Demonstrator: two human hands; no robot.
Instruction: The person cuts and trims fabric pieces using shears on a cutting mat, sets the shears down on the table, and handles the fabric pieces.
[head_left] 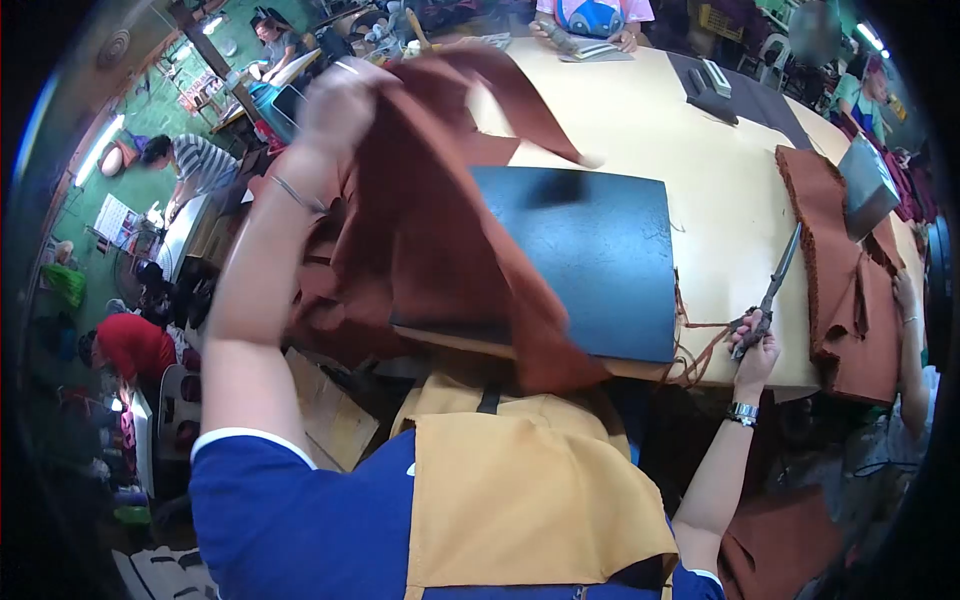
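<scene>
My left hand (345, 105), blurred, is raised at the upper left and closed on a rust-brown fabric piece (430, 220). The cloth hangs from it in folds, draping over the left part of a dark flat board (610, 260) on the table. In my right hand (757, 350), near the table's front edge, is a pair of scissors (783, 272), gripped by the handles. Their blades point up and away, beside the board's right side. Loose rust-brown strips (692, 350) lie between the board and that hand. More rust-brown cloth bunches at the left, partly hidden by my left arm.
A rust-brown fabric stack (835, 280) lies at the right, with a grey metal block (868, 188) on it. Another person's hand (905, 295) touches its edge. A dark block (710, 97) lies on the pale table (630, 110); another person sits across it.
</scene>
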